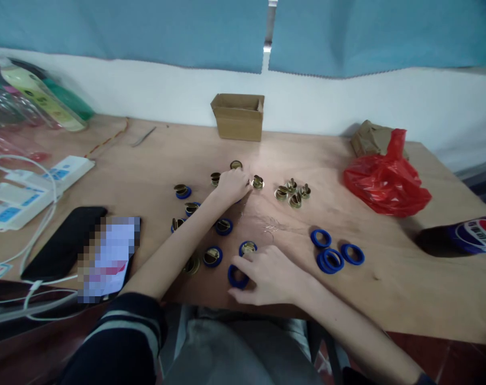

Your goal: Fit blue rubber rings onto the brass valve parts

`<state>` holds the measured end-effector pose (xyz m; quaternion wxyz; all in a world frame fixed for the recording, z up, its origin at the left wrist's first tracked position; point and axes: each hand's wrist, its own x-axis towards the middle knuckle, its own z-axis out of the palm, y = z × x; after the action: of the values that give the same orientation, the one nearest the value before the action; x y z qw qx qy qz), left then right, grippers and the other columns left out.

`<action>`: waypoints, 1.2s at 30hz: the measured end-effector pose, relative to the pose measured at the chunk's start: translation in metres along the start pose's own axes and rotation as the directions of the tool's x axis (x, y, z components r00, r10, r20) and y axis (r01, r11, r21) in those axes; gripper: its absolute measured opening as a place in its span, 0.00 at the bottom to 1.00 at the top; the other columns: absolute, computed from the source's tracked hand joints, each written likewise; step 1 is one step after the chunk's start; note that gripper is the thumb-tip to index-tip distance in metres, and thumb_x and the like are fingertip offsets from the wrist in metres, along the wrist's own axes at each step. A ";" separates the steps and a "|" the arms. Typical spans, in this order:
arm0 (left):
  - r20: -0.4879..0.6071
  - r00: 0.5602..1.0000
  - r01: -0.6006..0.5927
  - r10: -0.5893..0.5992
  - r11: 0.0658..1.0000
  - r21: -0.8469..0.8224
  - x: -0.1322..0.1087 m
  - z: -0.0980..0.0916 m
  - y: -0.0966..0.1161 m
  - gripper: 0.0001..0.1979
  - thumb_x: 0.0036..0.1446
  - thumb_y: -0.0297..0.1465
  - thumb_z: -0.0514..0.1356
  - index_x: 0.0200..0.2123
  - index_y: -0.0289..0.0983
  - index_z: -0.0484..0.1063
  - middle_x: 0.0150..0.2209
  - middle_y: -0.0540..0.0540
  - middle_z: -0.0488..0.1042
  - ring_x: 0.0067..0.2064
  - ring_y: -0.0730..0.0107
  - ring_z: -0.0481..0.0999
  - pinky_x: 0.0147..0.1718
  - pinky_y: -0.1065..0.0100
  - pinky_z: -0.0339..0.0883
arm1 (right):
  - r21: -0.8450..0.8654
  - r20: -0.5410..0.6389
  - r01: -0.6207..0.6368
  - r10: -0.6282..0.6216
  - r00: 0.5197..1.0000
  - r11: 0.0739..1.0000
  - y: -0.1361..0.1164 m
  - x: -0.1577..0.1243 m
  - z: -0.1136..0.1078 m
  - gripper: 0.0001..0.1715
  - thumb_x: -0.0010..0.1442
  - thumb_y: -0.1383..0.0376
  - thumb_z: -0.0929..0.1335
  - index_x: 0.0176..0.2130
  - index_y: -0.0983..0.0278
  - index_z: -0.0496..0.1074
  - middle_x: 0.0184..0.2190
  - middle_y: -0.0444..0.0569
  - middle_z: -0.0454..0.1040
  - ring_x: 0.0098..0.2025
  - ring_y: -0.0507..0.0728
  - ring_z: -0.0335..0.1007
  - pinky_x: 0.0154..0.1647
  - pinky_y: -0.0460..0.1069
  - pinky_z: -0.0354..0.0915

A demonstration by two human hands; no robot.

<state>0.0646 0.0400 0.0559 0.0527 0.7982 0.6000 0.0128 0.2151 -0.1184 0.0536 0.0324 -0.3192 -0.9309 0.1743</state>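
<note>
Near the table's front edge, my right hand (263,275) is closed in a pinch on a blue ring (237,278). A blue ring with a brass-coloured metal piece (248,247) lies just beyond its fingers. My left hand (234,186) reaches to the middle of the table, its fingers bent down among metal pieces; what they hold, if anything, is hidden. Right beside its fingertips is a brass-coloured piece (258,182). Several similar pieces (295,200) stand farther right. Several metal pieces set in blue rings (212,256) lie around my left forearm. Loose blue rings (352,254) lie at the right.
An open cardboard box (240,123) stands by the wall. A red plastic bag (387,184) and a dark bottle (460,237) are at the right. Two phones (64,243), a white power strip (38,190), cables and bottles (46,99) occupy the left. Tweezers (144,137) lie behind.
</note>
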 end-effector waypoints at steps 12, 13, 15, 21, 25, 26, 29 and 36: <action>-0.157 0.987 -0.036 0.023 0.996 -0.083 -0.025 -0.012 -0.010 0.11 0.69 0.34 0.57 0.49 0.32 0.68 0.43 0.34 0.79 0.42 0.51 0.81 0.37 0.62 0.69 | -0.025 0.104 0.011 -0.009 0.995 1.000 0.000 0.004 0.000 0.19 0.64 0.51 0.71 0.41 0.65 0.73 0.34 0.52 0.82 0.34 0.61 0.79 0.30 0.52 0.57; -0.204 0.978 -0.059 0.034 0.991 -0.118 -0.031 -0.012 -0.011 0.10 0.68 0.33 0.59 0.47 0.33 0.67 0.40 0.37 0.79 0.40 0.53 0.80 0.36 0.63 0.68 | -0.026 0.103 0.007 -0.005 0.995 1.000 -0.001 0.004 0.000 0.20 0.64 0.50 0.71 0.41 0.65 0.74 0.33 0.53 0.82 0.33 0.61 0.79 0.30 0.52 0.56; -0.307 0.949 -0.142 0.074 0.968 -0.207 -0.043 -0.012 -0.013 0.08 0.64 0.32 0.62 0.43 0.36 0.67 0.38 0.42 0.78 0.38 0.58 0.79 0.35 0.65 0.68 | -0.004 0.075 -0.011 0.011 0.997 1.000 0.000 0.001 -0.003 0.22 0.64 0.48 0.71 0.40 0.64 0.74 0.30 0.51 0.81 0.30 0.61 0.78 0.28 0.51 0.55; -0.519 0.831 -0.452 0.201 0.787 -0.419 -0.074 0.000 -0.017 0.08 0.63 0.28 0.64 0.44 0.37 0.70 0.42 0.45 0.76 0.43 0.65 0.78 0.42 0.66 0.72 | 0.299 -0.458 -0.014 0.157 0.875 0.954 0.010 -0.009 -0.014 0.18 0.66 0.53 0.71 0.48 0.61 0.73 0.18 0.35 0.70 0.20 0.51 0.68 0.24 0.46 0.60; -0.452 0.879 -0.452 0.155 0.574 -0.682 -0.086 0.011 -0.013 0.12 0.60 0.28 0.67 0.47 0.38 0.73 0.44 0.44 0.77 0.43 0.67 0.80 0.40 0.68 0.77 | 0.280 -0.712 -0.056 0.247 0.658 0.958 0.021 -0.008 -0.009 0.19 0.64 0.58 0.73 0.52 0.60 0.70 0.19 0.33 0.66 0.17 0.48 0.63 0.21 0.44 0.61; -0.428 0.889 -0.444 0.161 0.524 -0.727 -0.088 0.013 -0.011 0.13 0.60 0.27 0.66 0.48 0.37 0.74 0.45 0.43 0.77 0.44 0.66 0.81 0.40 0.69 0.78 | 0.257 -0.731 -0.068 0.240 0.639 0.964 0.023 -0.007 -0.007 0.21 0.64 0.59 0.74 0.53 0.60 0.69 0.19 0.34 0.66 0.18 0.48 0.63 0.21 0.44 0.61; -0.404 0.894 -0.446 0.194 0.471 -0.761 -0.094 0.015 -0.005 0.15 0.57 0.21 0.64 0.48 0.37 0.76 0.47 0.42 0.78 0.44 0.66 0.82 0.38 0.70 0.79 | 0.213 -0.749 -0.109 0.234 0.621 0.971 0.029 -0.005 -0.001 0.23 0.64 0.58 0.74 0.55 0.61 0.67 0.20 0.34 0.66 0.19 0.49 0.66 0.21 0.45 0.61; -0.271 0.940 -0.324 0.206 0.300 -0.897 -0.103 0.018 0.005 0.19 0.58 0.20 0.64 0.52 0.39 0.74 0.47 0.45 0.83 0.45 0.66 0.85 0.44 0.69 0.81 | 0.252 -0.669 -0.181 0.306 0.677 0.951 0.037 -0.004 0.005 0.25 0.67 0.54 0.72 0.58 0.61 0.67 0.24 0.39 0.73 0.21 0.51 0.70 0.22 0.46 0.65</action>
<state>0.0425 -0.0612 0.0431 0.4626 0.7104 0.3469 0.4012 0.2389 -0.0956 0.0361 0.3854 -0.4788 -0.7798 0.1191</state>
